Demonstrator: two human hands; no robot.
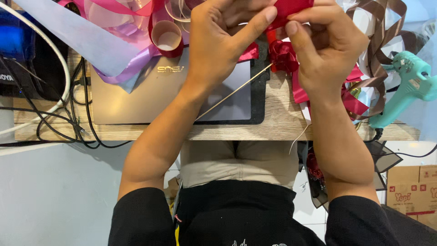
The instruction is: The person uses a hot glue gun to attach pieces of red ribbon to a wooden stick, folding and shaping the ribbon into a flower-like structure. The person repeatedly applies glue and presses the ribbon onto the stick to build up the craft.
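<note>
Cluttered wooden desk (273,125), left hand (223,41) and right hand (325,45) pinching red ribbon (291,7), top cropped

Both hands (273,41) on red ribbon (289,8) w/ rose (283,55), prob. on thin stick (232,93), above laptop (150,95)

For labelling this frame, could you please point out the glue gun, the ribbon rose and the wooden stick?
glue gun (409,79), head view, on its teal body.
ribbon rose (283,55), head view, on its folded petals.
wooden stick (232,93), head view, mid-length.

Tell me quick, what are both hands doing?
Left hand: closed, pinching the red ribbon.
Right hand: closed, pinching the same ribbon above the ribbon rose.
</note>
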